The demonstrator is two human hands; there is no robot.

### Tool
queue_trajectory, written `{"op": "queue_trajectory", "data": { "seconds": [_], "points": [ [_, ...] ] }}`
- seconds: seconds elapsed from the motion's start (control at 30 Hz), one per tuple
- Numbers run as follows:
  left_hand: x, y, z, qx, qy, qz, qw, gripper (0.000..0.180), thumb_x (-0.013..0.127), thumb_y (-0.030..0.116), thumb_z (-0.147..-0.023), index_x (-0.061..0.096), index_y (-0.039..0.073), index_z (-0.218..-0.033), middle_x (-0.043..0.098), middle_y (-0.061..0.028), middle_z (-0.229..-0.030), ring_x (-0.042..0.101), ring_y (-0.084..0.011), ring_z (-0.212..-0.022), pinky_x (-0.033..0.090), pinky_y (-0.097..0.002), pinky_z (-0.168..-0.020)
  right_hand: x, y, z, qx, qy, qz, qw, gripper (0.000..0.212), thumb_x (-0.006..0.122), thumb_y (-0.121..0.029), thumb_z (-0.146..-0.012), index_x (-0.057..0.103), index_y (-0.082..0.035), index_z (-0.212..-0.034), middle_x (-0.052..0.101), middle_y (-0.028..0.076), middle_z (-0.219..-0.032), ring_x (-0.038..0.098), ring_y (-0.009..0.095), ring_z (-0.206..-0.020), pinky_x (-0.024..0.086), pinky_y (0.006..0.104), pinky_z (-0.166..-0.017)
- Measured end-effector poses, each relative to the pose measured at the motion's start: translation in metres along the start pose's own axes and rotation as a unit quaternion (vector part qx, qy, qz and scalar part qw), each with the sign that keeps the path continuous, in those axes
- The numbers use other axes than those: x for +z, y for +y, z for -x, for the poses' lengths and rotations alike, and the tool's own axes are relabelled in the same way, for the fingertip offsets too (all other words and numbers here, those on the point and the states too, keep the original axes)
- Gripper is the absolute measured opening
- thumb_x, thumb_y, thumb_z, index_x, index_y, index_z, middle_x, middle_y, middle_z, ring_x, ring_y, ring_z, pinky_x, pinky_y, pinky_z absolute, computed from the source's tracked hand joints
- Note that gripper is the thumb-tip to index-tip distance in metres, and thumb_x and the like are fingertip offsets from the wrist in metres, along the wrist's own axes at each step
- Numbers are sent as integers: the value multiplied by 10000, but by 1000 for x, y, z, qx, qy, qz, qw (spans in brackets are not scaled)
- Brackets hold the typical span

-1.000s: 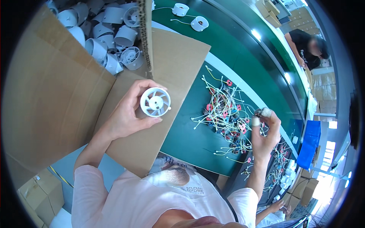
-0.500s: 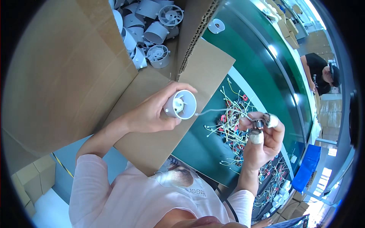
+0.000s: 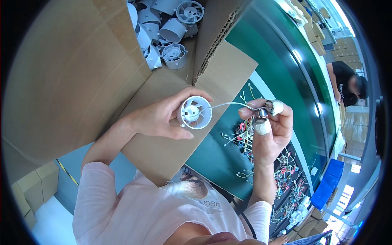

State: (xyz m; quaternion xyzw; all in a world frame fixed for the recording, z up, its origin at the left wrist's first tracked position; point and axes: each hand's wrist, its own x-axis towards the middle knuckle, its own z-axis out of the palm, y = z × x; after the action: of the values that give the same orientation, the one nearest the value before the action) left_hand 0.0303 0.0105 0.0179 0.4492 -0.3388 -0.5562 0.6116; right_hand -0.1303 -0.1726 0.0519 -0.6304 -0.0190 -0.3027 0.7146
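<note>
My left hand point(image 3: 162, 116) is wrapped round a white round fan housing point(image 3: 207, 110), its open end with inner vanes and a central hub facing up. Between the taped thumb and fingers of my right hand point(image 3: 272, 132) is a small metal motor point(image 3: 260, 114). A pale wire point(image 3: 224, 103) runs from the motor across the gap, and its end reaches into the housing by the hub. The motor itself is apart from the housing, to its right. Beneath my right hand lies a pile of small motors with wires point(image 3: 245, 136), partly hidden by that hand.
A large cardboard box point(image 3: 81, 73) at the left holds several white housings point(image 3: 173, 30); its flap point(image 3: 228, 67) extends under my left hand. A green work surface point(image 3: 214, 163) lies at the right, beside a curved green belt point(image 3: 281, 61). A blue bin point(image 3: 328, 181) and another person point(image 3: 345, 81) are farther right.
My right hand has moved left toward the housing with the motor. The wire end, previously at the housing's outer rim, now reaches inside it. The housing has turned slightly, its opening facing up more.
</note>
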Motion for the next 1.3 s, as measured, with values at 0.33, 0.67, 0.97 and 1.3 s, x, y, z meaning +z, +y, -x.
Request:
{"op": "queue_trajectory", "data": {
  "seconds": [0.33,0.67,0.97,1.3],
  "points": [
    [-2,-3,-1,43,-18,-110,993,716,788,126,-718,358,40,-1284,483,-44,-1163,497,-121,-1117,401,-282,-967,-1,14,-7,4,-56,-2,998,297,592,-45,-896,450,39,-1144,590,242,-1091,648,315,-971,532,410,-869],
    [-1,2,2,38,-18,-69,997,647,759,99,-711,411,44,-1253,500,-39,-1147,513,-142,-1101,424,-297,-938,-3,-3,-18,72,-183,87,977,263,613,47,-795,600,15,-1056,651,127,-978,641,199,-866,506,315,-757],
    [28,14,6,244,178,-514,803,643,815,112,-629,540,62,-1207,608,-97,-1143,552,-291,-1093,418,-400,-949,31,-8,0,148,-89,298,939,346,616,64,-801,558,-8,-1134,611,116,-886,626,199,-766,496,296,-666],
    [30,7,2,289,188,-544,765,660,820,132,-640,524,32,-1222,600,-116,-1154,587,-271,-1070,430,-420,-937,32,-2,-1,-109,-125,499,851,387,626,98,-670,559,6,-1039,569,115,-789,511,249,-598,379,342,-576]
  ]
}}
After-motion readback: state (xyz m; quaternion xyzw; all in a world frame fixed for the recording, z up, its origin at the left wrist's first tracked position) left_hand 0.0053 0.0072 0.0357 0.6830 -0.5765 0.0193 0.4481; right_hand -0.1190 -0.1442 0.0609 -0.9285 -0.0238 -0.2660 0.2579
